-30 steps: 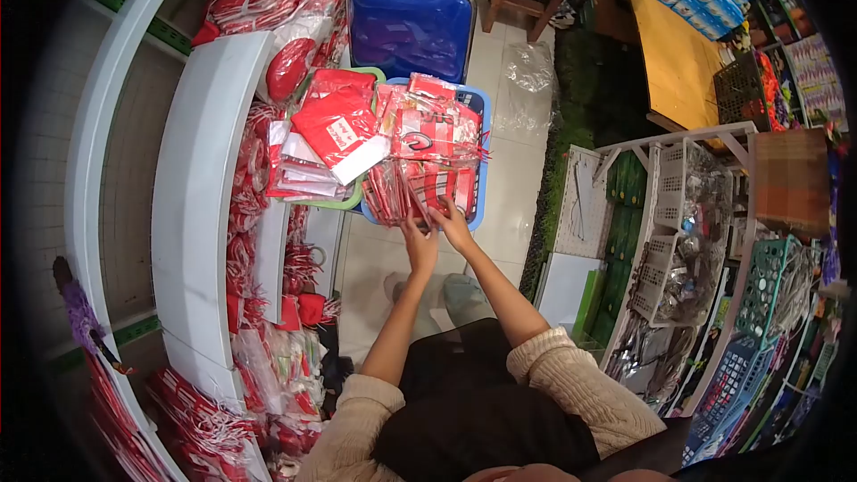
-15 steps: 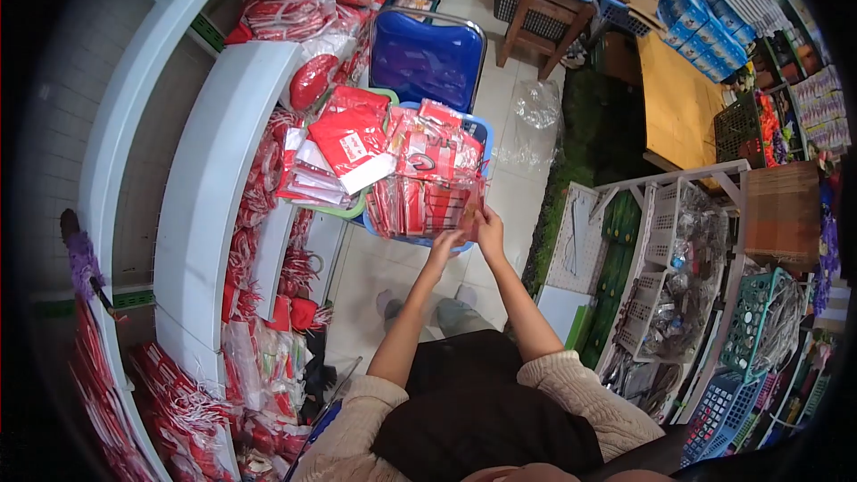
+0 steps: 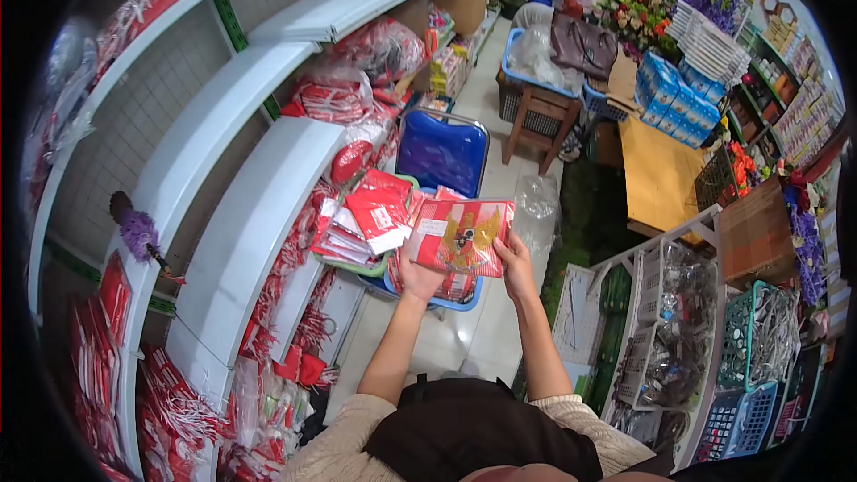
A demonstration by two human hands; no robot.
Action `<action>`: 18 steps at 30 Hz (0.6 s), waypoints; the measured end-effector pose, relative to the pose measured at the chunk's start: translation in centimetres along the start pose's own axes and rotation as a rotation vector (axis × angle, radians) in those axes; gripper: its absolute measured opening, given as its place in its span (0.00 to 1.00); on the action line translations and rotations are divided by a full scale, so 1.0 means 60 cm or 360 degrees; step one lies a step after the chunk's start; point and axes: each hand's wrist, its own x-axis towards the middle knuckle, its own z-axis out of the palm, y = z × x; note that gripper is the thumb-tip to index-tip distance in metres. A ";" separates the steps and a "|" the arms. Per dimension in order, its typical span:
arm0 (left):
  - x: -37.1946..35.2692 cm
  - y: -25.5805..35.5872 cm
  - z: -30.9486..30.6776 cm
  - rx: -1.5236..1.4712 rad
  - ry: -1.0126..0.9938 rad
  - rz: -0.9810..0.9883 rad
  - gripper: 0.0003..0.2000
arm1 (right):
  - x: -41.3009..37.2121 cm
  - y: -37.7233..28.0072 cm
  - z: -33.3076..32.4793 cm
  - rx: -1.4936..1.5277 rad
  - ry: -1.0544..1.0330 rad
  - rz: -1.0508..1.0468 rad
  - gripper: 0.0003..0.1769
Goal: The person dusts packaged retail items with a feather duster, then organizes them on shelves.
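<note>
A flat plastic packet (image 3: 462,236), red with a gold eagle emblem and a white label, is held up in front of me. My left hand (image 3: 416,280) grips its lower left edge and my right hand (image 3: 517,266) grips its right edge. Below it a blue basket (image 3: 444,300) holds more red packets, mostly hidden behind the raised one. A green basket (image 3: 373,266) to its left carries folded red and white packets.
White shelves (image 3: 250,214) with red goods curve along the left. A blue chair (image 3: 441,153) stands behind the baskets. A wooden stool (image 3: 534,121), a wooden table (image 3: 659,173) and white and green crates (image 3: 705,303) fill the right. Tiled floor runs between.
Both hands lifted one red packet out of the blue basket and raised it flat toward me. My head tipped up, so more of the shop beyond came into view.
</note>
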 end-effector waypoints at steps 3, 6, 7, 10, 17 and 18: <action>-0.009 0.048 0.044 0.0184 -0.0028 0.0072 0.32 | -0.001 -0.001 -0.015 -0.0427 0.0001 0.0129 0.17; -0.024 0.088 0.080 0.0227 -0.0010 0.0150 0.32 | -0.022 -0.029 0.034 -0.0592 -0.0061 0.0015 0.14; -0.033 0.098 0.100 0.0249 -0.0022 0.0193 0.32 | -0.025 -0.031 0.049 -0.0588 -0.0070 -0.0022 0.15; -0.066 0.135 0.131 0.0217 -0.0057 0.0272 0.33 | -0.040 -0.043 0.108 -0.0523 -0.0061 -0.0092 0.17; -0.140 0.229 0.153 0.0325 -0.0215 0.0472 0.32 | -0.036 0.011 0.196 -0.0260 -0.0033 -0.0102 0.22; -0.149 0.246 0.150 0.0256 -0.0169 0.0530 0.31 | -0.041 0.013 0.218 -0.0016 -0.0203 -0.0109 0.20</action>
